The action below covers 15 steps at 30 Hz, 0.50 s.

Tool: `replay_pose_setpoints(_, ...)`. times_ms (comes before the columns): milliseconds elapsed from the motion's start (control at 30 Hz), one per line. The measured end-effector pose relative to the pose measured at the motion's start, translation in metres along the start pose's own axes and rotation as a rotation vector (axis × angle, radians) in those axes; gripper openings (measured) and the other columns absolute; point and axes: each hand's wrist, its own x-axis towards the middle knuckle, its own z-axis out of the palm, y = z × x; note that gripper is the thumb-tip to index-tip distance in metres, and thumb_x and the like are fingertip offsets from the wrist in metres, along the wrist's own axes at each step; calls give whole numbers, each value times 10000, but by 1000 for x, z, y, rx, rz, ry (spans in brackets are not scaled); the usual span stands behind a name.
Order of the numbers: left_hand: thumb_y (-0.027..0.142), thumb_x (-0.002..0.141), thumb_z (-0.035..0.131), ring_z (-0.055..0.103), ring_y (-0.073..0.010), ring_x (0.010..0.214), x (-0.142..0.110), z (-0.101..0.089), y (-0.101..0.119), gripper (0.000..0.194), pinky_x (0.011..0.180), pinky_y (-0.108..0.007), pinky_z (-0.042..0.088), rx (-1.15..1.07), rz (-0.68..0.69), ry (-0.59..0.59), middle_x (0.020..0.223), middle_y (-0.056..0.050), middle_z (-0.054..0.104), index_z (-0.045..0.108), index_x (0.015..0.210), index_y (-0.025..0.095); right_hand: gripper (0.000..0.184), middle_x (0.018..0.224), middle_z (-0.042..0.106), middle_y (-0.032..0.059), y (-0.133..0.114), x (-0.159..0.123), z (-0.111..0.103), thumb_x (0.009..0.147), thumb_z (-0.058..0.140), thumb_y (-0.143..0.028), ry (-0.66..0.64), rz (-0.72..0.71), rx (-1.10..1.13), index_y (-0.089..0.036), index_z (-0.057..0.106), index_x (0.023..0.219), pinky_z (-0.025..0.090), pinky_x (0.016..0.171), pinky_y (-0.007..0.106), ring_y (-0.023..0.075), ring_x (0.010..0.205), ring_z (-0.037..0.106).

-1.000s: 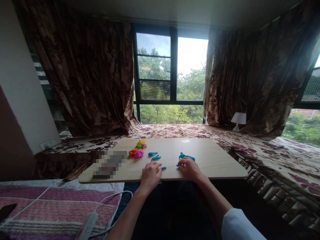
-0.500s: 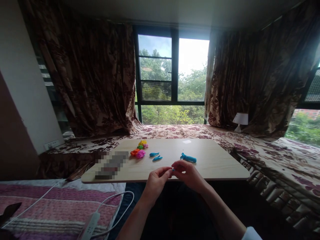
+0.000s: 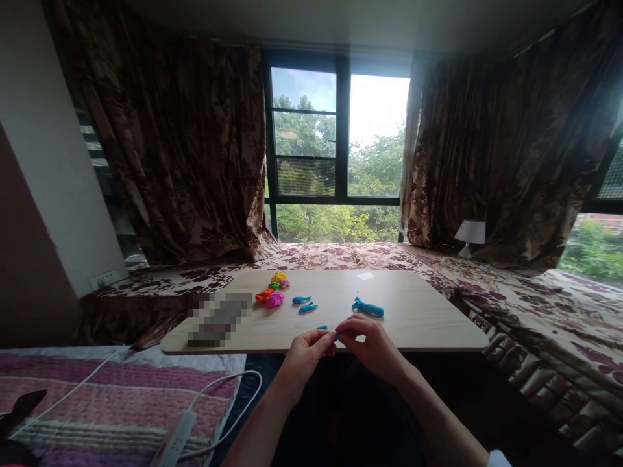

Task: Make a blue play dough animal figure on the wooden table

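My left hand (image 3: 304, 357) and my right hand (image 3: 372, 344) meet at the near edge of the table, thumbs and fingertips pinched together. Between the fingertips shows a small bit of blue modelling clay (image 3: 337, 336), mostly hidden by the fingers. Just past my left fingers a blue tip (image 3: 322, 327) peeks out; whether it is part of the held piece I cannot tell. Two slim, fish-like blue clay pieces (image 3: 307, 308) lie beyond my left hand. Farther out from my right hand rests a thicker blue clay roll (image 3: 368, 307) with a ragged left end.
Crumpled lumps in orange, pink (image 3: 275, 298), yellow and green sit at the table's left. A blurred-out dark object (image 3: 221, 321) lies near its left corner. The pale table (image 3: 428, 324) has rounded corners. A power strip (image 3: 176, 438) with a white cable rests on the bed at left.
A blue tip now shows beyond my left fingers, where none was visible before. Both hands stay pinched together and have dropped very slightly. The view has shifted a little.
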Motion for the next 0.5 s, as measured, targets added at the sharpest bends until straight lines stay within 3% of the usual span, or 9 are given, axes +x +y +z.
replay_pose_setpoints(300, 437, 696, 613, 546, -130, 664, 4, -10, -4, 286, 674, -252, 409, -92, -42, -64, 657, -8, 612, 668, 750, 162, 124, 792, 620, 20, -10, 8, 1, 802, 558, -193, -67, -14, -77, -215, 672, 845, 459, 637, 229, 132, 706, 580)
replay_pose_setpoints(500, 365, 678, 638, 521, -105, 607, 3, -21, -13, 215, 650, -250, 434, -260, -69, -46, 623, 10, 564, 644, 690, 151, 136, 669, 634, -4, -8, 16, 22, 787, 518, -191, -130, 66, -126, -170, 651, 770, 429, 550, 201, 109, 596, 556)
